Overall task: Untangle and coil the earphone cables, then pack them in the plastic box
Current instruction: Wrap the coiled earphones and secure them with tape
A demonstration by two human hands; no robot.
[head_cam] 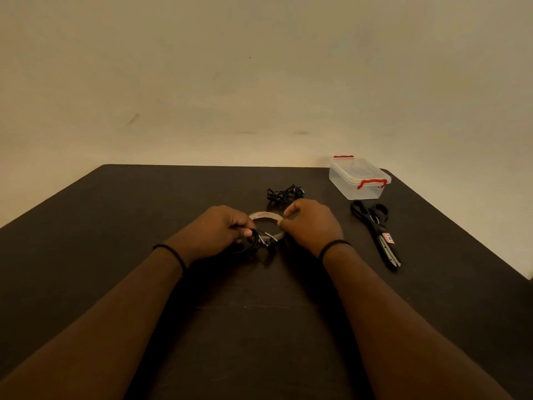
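Your left hand (pixel 223 226) sits just left of centre, its fingers curled round a bundle of black earphone cable (pixel 253 241) that it grips against the surface (pixel 115 226). Your right hand (pixel 310 223) lies at 3 o'clock from it, thumb and forefinger pinching the rim of a tape roll (pixel 266 217), which lies between the two hands with red lettering on its pale band. The near edge of that roll touches the cable held in your left hand. Each wrist wears a thin black band.

At 12 o'clock from the roll, just beyond your right thumb, a second tangle of black earphone cable (pixel 285 193) lies loose in a heap, apart from both hands. At 3 o'clock from your right hand, black-handled scissors (pixel 375 229) lie closed, blades pointing toward you. Beyond their handles, at 1 o'clock from your right hand, the clear plastic box (pixel 359 177) stands near the far right corner, lid on and red latches at both ends. A plain pale wall (pixel 259 82) rises behind.
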